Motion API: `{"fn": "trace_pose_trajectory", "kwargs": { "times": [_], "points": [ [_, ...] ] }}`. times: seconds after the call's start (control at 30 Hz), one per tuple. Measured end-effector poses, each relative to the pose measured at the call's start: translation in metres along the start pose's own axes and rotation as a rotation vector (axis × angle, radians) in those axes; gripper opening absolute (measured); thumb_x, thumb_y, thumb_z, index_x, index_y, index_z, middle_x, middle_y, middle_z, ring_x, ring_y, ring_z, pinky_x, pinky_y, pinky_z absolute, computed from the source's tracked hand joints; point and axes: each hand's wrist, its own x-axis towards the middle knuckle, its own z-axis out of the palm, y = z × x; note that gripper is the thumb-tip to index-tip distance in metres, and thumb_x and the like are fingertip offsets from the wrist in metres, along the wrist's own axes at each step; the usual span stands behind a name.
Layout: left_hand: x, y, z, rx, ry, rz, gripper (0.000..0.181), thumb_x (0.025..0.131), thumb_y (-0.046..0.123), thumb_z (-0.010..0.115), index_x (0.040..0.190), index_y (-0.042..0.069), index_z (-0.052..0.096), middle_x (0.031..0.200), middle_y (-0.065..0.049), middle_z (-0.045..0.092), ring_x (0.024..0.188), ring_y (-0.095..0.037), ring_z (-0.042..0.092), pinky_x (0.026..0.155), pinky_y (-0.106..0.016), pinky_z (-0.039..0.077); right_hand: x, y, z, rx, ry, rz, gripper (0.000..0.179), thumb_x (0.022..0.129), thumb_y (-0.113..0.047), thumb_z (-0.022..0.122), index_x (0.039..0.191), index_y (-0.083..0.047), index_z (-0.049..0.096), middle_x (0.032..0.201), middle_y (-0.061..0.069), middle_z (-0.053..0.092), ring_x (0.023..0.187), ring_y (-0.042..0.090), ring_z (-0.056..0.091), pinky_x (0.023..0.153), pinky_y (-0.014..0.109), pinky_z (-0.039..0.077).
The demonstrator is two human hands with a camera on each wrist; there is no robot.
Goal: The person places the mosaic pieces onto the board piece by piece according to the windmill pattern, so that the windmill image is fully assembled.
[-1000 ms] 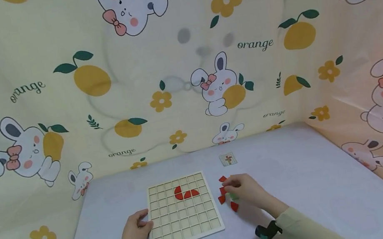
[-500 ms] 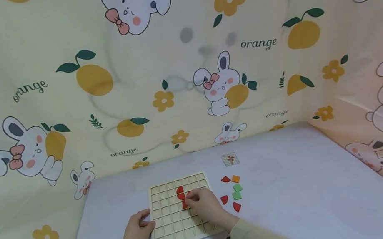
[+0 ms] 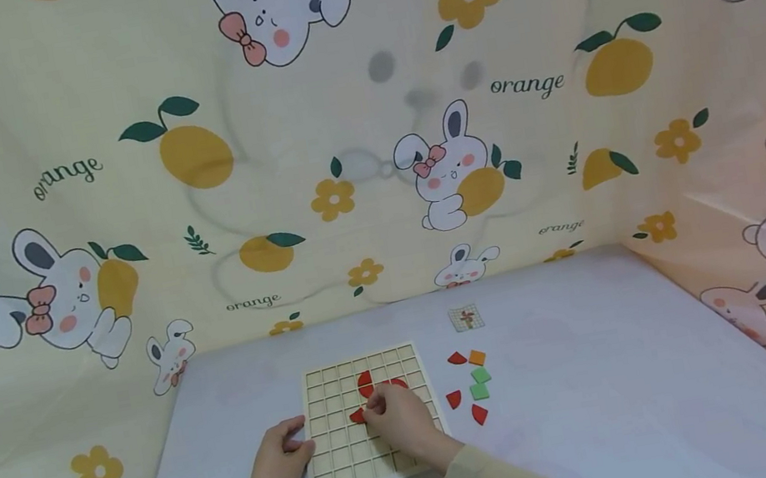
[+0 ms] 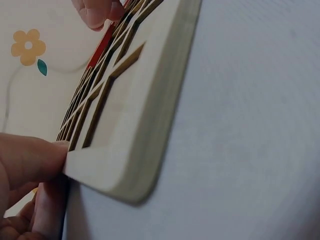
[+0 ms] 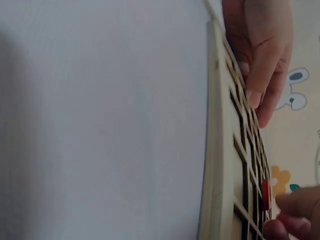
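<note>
A cream grid board (image 3: 346, 475) lies on the table. My left hand (image 3: 280, 465) holds its left edge, thumb on the rim; in the left wrist view the thumb (image 4: 32, 159) lies along the board's corner. Over the board's middle, my right hand (image 3: 406, 423) pinches a red quarter-circle tile (image 3: 358, 416), which shows partly beyond the fingertips. In the right wrist view a red tile (image 5: 266, 195) stands at grid level beside the right fingertips. More red tiles (image 3: 365, 383) sit in upper cells, partly covered by the right hand.
Right of the board lie loose red quarter-circle tiles (image 3: 480, 414), an orange square tile (image 3: 476, 358) and green square tiles (image 3: 480, 392). A small pattern card (image 3: 466, 318) lies behind them. A printed curtain (image 3: 388, 272) rises at the table's back and sides.
My right hand has moved left from the loose tiles onto the board, bringing a red tile. In the last half second that tile shifted slightly left. The left hand stays at the board's edge.
</note>
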Motion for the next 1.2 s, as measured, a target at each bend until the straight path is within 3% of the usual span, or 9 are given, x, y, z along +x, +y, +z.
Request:
{"fn": "trace_pose_trajectory", "kwargs": {
  "times": [0.2,0.37,0.6,1.2],
  "points": [
    [0.0,-0.001,0.0,-0.006,0.0,-0.002,0.051,0.089,0.013,0.068,0.137,0.006,0.051,0.119,-0.01,0.053,0.092,-0.019,0.052,0.072,-0.032,0.046,0.0,-0.005,0.001,-0.022,-0.056,-0.023,0.016,0.087,-0.024,0.073,0.1,-0.015,0.07,0.069,-0.011,0.054,0.061,0.009,0.05,0.053,0.027,0.042],
    [0.002,-0.001,0.001,-0.005,-0.001,-0.007,0.051,0.089,0.013,0.068,0.136,0.007,0.052,0.118,-0.009,0.053,0.092,-0.019,0.052,0.072,-0.031,0.046,0.002,-0.007,0.005,-0.065,-0.05,-0.016,0.008,0.087,-0.025,0.073,0.09,-0.019,0.068,0.068,-0.011,0.053,0.059,0.009,0.049,0.051,0.026,0.041],
    [0.002,-0.002,0.0,-0.004,-0.001,0.008,0.051,0.088,0.012,0.068,0.136,0.005,0.052,0.118,-0.011,0.054,0.094,-0.019,0.053,0.073,-0.033,0.046,0.006,-0.01,0.01,-0.14,-0.001,-0.042,0.016,0.087,-0.03,0.073,0.08,-0.022,0.061,0.066,-0.011,0.051,0.058,0.009,0.047,0.052,0.027,0.039],
    [0.003,-0.003,0.001,-0.003,-0.004,-0.005,0.051,0.089,0.012,0.067,0.137,0.006,0.05,0.116,-0.008,0.053,0.093,-0.019,0.051,0.073,-0.032,0.046,0.01,-0.01,0.014,-0.107,0.001,-0.011,0.015,0.087,-0.03,0.072,0.086,-0.021,0.061,0.069,-0.011,0.052,0.062,0.011,0.049,0.056,0.028,0.042]
  ]
}}
